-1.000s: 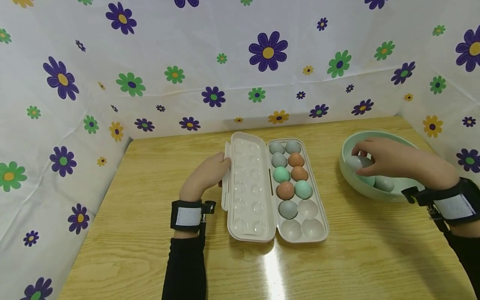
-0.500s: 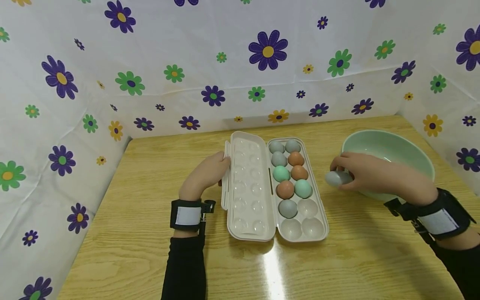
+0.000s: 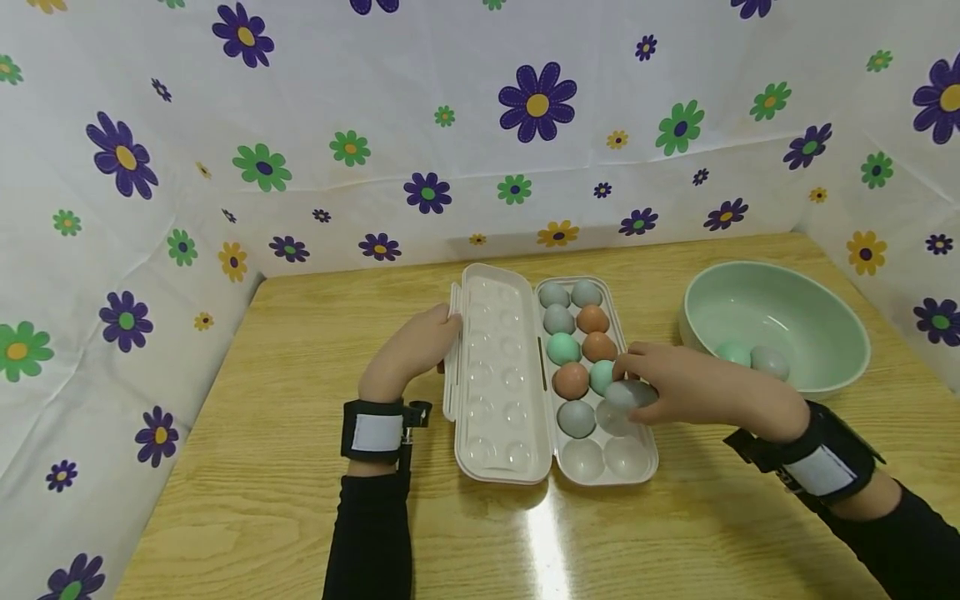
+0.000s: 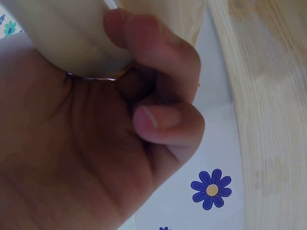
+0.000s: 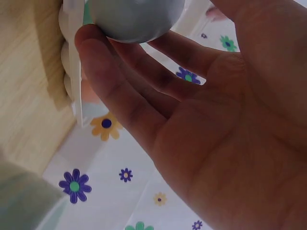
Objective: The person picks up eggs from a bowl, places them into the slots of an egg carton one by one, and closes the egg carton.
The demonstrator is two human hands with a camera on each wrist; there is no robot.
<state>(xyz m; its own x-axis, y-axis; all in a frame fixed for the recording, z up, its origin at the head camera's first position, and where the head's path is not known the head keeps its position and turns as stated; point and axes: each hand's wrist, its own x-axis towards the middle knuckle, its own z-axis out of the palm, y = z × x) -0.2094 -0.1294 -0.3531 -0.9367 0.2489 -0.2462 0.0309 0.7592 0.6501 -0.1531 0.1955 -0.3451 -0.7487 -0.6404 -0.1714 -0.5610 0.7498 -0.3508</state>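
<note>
An egg box (image 3: 582,460) lies opened flat on the table, its lid (image 3: 501,367) to the left. My left hand (image 3: 411,352) grips the lid's outer edge; the left wrist view shows the fingers curled beside the pale plastic (image 4: 76,43). My right hand (image 3: 693,385) pinches a grey egg (image 3: 628,394) between thumb and fingertips, over the right-hand cup of the second row from the front. Grey, brown and green eggs (image 3: 572,381) fill the cups behind. Bare cups show at the front. The right wrist view has the held egg (image 5: 139,19) against the fingertips.
To the right stands a pale green bowl (image 3: 795,304) with a green egg (image 3: 733,353) and a grey egg (image 3: 770,362) inside. The wooden table (image 3: 285,500) backs onto a flowered cloth (image 3: 345,100), which also rises at both sides.
My right hand has lifted the grey egg out of the bowl and carried it left to the egg box. My left hand keeps its place on the lid.
</note>
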